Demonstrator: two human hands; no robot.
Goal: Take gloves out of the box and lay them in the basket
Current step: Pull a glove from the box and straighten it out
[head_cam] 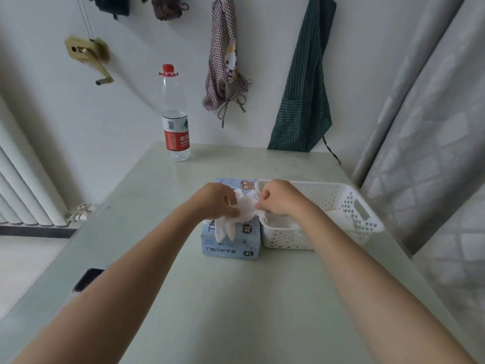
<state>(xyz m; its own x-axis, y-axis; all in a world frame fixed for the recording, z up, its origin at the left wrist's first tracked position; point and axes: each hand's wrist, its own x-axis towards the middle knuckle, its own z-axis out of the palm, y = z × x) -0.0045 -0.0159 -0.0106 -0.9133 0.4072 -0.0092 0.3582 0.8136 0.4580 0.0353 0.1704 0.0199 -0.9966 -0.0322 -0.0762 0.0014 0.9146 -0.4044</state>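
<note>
Both forearms reach in over the table (236, 298) near edge. Mid-table sits the basket (367, 222), touching the box (231, 248) on its left; something white lies inside, probably gloves already placed, hard to tell. Left hand (216, 200) and right hand (279, 197) each pinch one white glove (245, 211) above the box. Laying it in remains.

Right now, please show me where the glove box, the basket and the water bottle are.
glove box (231, 249), head view, front face.
basket (322, 194), head view, far wall.
water bottle (176, 139), head view, red label.
</note>
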